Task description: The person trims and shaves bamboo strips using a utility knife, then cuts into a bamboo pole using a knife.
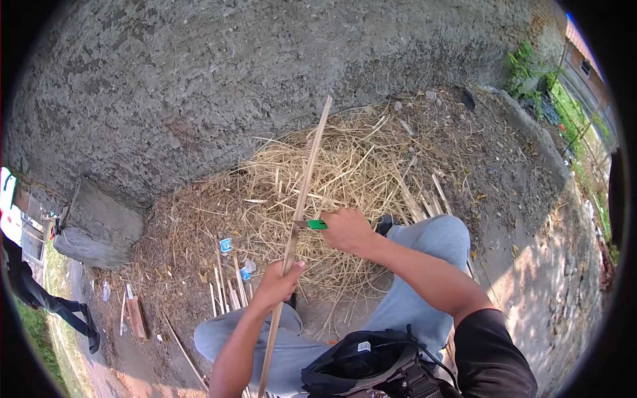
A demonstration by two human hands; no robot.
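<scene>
My left hand (279,284) is closed around a long, thin bamboo strip (310,166), which slants upward in front of me, its lower end passing between my knees. My right hand (348,230) grips the green handle of a utility knife (317,225). The knife's blade lies across the strip and touches it a little above my left hand. Below and behind the strip spreads a heap of thin, pale shavings (352,172).
A rough grey wall (219,73) rises behind the heap. Several cut strips (225,288) lie left of my legs, near a blue-and-white plastic cup (225,245). A concrete block (99,222) stands at left, and a person's legs (63,305) show at the far left.
</scene>
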